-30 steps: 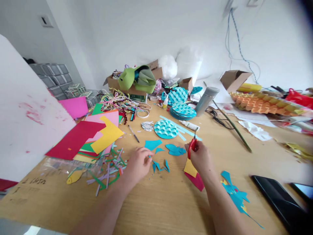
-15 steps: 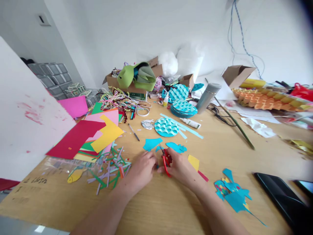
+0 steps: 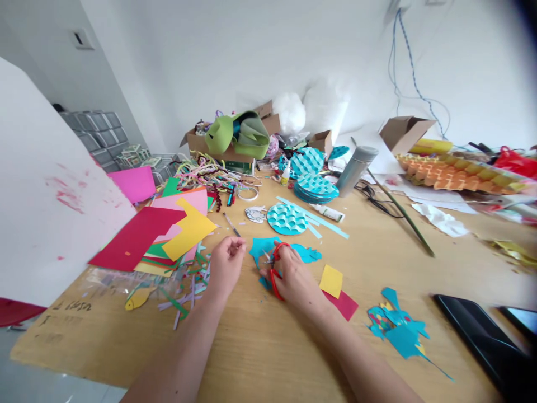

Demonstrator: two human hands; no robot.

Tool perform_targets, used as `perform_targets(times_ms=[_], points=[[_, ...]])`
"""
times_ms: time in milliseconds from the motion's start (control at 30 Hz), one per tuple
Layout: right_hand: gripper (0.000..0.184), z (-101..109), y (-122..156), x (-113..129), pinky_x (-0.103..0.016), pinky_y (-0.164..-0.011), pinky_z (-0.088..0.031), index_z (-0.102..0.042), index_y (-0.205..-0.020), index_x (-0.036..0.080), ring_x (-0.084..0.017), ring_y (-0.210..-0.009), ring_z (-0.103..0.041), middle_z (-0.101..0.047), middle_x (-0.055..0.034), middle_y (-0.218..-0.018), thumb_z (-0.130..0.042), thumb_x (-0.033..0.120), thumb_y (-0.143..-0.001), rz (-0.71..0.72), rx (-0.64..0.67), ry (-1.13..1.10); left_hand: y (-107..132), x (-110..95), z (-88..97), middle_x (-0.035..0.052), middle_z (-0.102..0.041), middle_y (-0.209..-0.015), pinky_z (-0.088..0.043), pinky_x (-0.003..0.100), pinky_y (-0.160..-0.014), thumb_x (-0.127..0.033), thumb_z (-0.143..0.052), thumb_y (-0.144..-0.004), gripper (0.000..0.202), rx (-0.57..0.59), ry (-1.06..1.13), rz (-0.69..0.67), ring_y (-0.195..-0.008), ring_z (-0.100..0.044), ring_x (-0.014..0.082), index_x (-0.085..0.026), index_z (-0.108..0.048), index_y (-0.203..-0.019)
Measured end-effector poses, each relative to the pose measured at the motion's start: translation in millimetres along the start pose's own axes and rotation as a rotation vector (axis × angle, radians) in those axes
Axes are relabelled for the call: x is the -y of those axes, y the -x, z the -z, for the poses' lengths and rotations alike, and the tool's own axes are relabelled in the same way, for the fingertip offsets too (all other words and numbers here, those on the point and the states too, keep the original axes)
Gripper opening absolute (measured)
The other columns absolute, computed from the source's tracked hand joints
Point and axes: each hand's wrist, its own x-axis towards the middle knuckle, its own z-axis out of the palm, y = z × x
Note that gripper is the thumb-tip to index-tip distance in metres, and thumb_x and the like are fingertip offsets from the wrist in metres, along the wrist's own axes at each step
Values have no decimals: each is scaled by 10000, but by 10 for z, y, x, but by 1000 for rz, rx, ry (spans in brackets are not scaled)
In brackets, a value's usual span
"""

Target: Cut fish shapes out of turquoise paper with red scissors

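My right hand [image 3: 293,277] grips red-handled scissors [image 3: 274,268] over blue paper scraps [image 3: 262,247] near the middle of the wooden table [image 3: 268,347]. My left hand [image 3: 226,263] is raised just left of the scissors, its fingers pinched together on something too small to make out. A yellow paper square [image 3: 331,280] on a red piece [image 3: 346,305] lies right of my right hand. Beyond the hands lies a round blue scaled paper disc [image 3: 286,218].
Stacked coloured sheets [image 3: 168,238] and paper strips [image 3: 184,291] lie at left beside a white board [image 3: 46,207]. Cardboard boxes [image 3: 229,146], more blue discs [image 3: 315,187], a grey flask [image 3: 354,169], a blue cut-out [image 3: 398,330] and a black tablet [image 3: 482,341] are around.
My right hand brought the scissors from the right over to the blue scraps. My left hand lifted from the table and pinched its fingers.
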Motion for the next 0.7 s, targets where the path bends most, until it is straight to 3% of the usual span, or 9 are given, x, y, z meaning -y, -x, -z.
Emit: perform_targets(times_ms=[233,433,500,700], points=[[227,-116,217,271,-386,-808,-508,-491,-914,184,-279,-948,-559,-617,-118,-971,-572,40,-759,94,158,8,-7,-71,-9,7,-636,-707,-438,230,-542,-315,-643,-710,185,-36,77,32,-572,-574,120,-161,-625,-813],[257,-81,635,321,-343,-810,-505,-472,-871,212,-232,-930,-561,-628,-72,-981,-483,-25,-775,148,202,-32,-12,-74,10,9,-635,-721,-447,230,-535,-309,-629,-723,182,-20,63,31,-589,-581,126,-166,-617,-835],[246,-70,714,291,-349,-812,-506,-470,-874,211,-234,-930,-561,-632,-74,-983,-485,-20,-791,165,190,-27,3,-62,4,23,-654,-764,-471,247,-584,-292,-608,-758,168,26,-54,-22,-641,-604,141,-170,-626,-872],[210,15,781,283,-350,-748,-523,-487,-837,201,-239,-861,-569,-642,-79,-935,-539,2,-798,262,223,78,68,13,-33,65,-702,-951,-454,355,-889,-69,-596,-745,212,351,-723,-359,-953,-601,219,-191,-700,-883]])
